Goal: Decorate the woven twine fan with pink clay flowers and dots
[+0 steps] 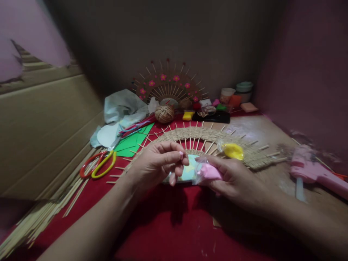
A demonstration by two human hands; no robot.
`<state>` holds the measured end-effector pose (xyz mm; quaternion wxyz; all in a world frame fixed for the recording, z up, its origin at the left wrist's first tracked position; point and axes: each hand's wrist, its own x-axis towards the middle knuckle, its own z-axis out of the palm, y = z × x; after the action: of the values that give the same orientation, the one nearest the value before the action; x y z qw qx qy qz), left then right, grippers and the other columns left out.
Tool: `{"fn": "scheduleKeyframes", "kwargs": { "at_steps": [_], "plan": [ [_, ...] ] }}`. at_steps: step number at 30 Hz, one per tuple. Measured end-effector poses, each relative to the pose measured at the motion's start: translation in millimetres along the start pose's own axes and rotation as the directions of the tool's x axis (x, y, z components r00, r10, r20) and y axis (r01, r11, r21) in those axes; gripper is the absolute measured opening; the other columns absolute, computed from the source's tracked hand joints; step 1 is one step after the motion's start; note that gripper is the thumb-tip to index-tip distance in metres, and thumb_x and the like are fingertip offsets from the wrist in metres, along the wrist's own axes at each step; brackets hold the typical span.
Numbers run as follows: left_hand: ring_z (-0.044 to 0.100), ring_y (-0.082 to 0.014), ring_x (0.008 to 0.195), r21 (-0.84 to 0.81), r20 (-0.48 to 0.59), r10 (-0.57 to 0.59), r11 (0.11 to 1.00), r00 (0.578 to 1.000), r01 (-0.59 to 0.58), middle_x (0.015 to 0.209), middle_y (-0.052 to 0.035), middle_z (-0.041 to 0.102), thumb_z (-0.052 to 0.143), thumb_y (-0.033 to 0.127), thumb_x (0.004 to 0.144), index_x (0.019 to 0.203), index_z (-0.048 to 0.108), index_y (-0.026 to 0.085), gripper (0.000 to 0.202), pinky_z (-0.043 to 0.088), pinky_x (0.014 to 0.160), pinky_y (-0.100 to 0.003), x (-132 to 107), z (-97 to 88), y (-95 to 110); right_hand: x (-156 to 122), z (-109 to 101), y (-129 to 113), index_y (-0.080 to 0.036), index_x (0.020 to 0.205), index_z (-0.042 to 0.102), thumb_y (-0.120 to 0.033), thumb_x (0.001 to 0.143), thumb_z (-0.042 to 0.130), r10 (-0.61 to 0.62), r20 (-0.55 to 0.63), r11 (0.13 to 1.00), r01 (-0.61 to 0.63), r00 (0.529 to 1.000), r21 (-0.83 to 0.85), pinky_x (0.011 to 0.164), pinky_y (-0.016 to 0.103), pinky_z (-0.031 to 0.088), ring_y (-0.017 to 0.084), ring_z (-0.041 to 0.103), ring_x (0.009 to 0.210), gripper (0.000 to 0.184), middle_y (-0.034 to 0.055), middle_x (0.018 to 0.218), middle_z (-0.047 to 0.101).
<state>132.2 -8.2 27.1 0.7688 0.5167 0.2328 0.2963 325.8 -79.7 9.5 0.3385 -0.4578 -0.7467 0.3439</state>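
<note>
My left hand (160, 163) hovers over the near edge of a half-round woven wicker piece (206, 139) with wooden sticks poking out. Its thumb and forefinger are pinched on a tiny pink bit. My right hand (233, 179) holds a clear plastic bag of pink clay (208, 172), fingers wrapped round it. A second small bag with yellow clay (233, 150) lies on the weave just beyond my right hand. Between the hands a pale blue-green card centre (190, 170) of the wicker piece shows.
Red and yellow-handled scissors (98, 165) and loose bamboo sticks (40, 214) lie left on the red cloth. A pink glue gun (312, 170) rests right. At the back stand a finished flowered fan (168, 85), a twine ball (164, 114), green paper (130, 143), clay lumps and cups (227, 95).
</note>
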Motion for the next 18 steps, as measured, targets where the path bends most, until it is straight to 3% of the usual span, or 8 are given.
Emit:
{"fn": "scheduleKeyframes", "kwargs": {
  "at_steps": [7,13,18],
  "plan": [
    [0.056,-0.0083,0.038,-0.057,0.059,-0.015,0.998,0.998,0.018,0.063,-0.0010,0.065,0.057,0.023,0.083,0.075,0.054,0.015,0.013,0.043,0.029,-0.014,-0.6,0.4,-1.0,-0.3,-1.1,-0.8,-0.017,0.092,0.058,-0.007,0.076,0.051,-0.008,0.002,1.000,0.008,1.000,0.025,0.065,0.024,0.043,0.012,0.056,0.071,0.020,0.0012,0.082,0.064],
    [0.058,-0.0074,0.043,-0.036,0.057,0.040,0.999,0.998,-0.038,0.070,-0.0037,0.067,0.061,0.014,0.078,0.072,0.055,0.012,0.009,0.045,0.032,-0.013,1.2,-2.8,-0.7,-1.3,-0.3,0.0,-0.017,0.088,0.057,-0.004,0.075,0.050,-0.015,0.001,1.000,0.015,1.000,0.028,0.063,0.022,0.042,0.010,0.054,0.069,0.019,0.0000,0.079,0.062],
    [0.057,-0.0060,0.043,-0.067,-0.013,0.051,0.996,0.999,-0.052,0.067,0.0004,0.064,0.066,0.015,0.075,0.093,0.063,0.014,0.018,0.047,0.034,-0.012,1.0,-0.3,0.2,-0.7,0.1,2.3,-0.017,0.088,0.057,-0.008,0.077,0.051,-0.002,-0.002,1.000,0.002,1.000,0.029,0.065,0.023,0.042,0.011,0.055,0.070,0.015,0.0003,0.080,0.062]
  ]
}}
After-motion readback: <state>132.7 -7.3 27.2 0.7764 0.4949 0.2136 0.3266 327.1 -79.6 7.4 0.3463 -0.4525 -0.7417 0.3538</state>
